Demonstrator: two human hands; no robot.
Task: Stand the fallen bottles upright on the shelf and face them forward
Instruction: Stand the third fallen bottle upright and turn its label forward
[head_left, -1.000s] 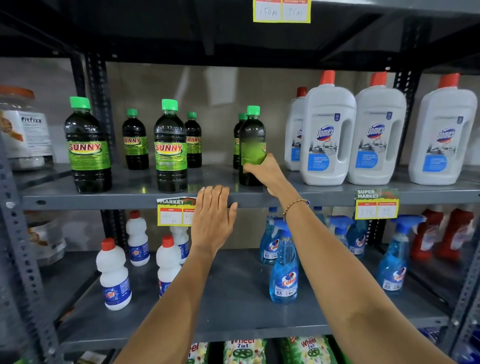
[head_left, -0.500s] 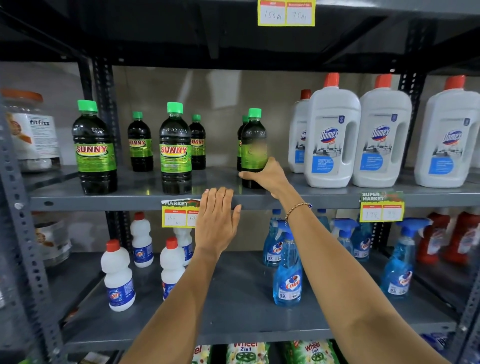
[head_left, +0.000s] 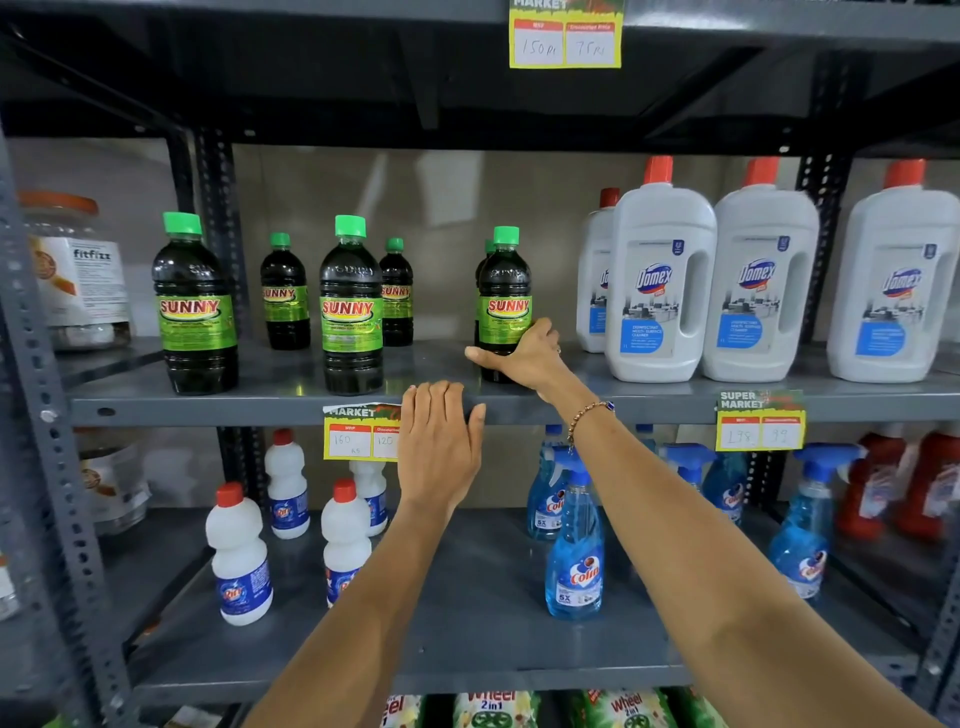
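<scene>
- Your right hand (head_left: 524, 356) wraps the lower body of one upright SUNNY bottle (head_left: 505, 301) on the middle shelf (head_left: 291, 402); thumb juts left, fingers curl round the right side, and the red label faces you
- Your left hand (head_left: 439, 447) lies flat against the shelf's front edge, fingers (head_left: 434, 402) pressed together, thumb slightly apart, holding nothing
- Dark green-capped bottles counted on this shelf: six, all standing; two front ones (head_left: 195, 306) to the left show labels forward, two smaller-looking ones (head_left: 284, 293) stand behind, and a sixth (head_left: 480, 291) is almost wholly hidden behind the held bottle
- White Domex jugs (head_left: 660, 280): four, the rear one half covered, the rightmost cut off by the frame edge
- Lower shelf: four white red-capped bottles (head_left: 238, 556), one partly behind your left hand and a price tag (head_left: 361, 434); blue spray bottles (head_left: 574, 545) number at least five, several hidden by your right forearm
- Red bottles (head_left: 904, 486) at far right are blurred; their count cannot be told
</scene>
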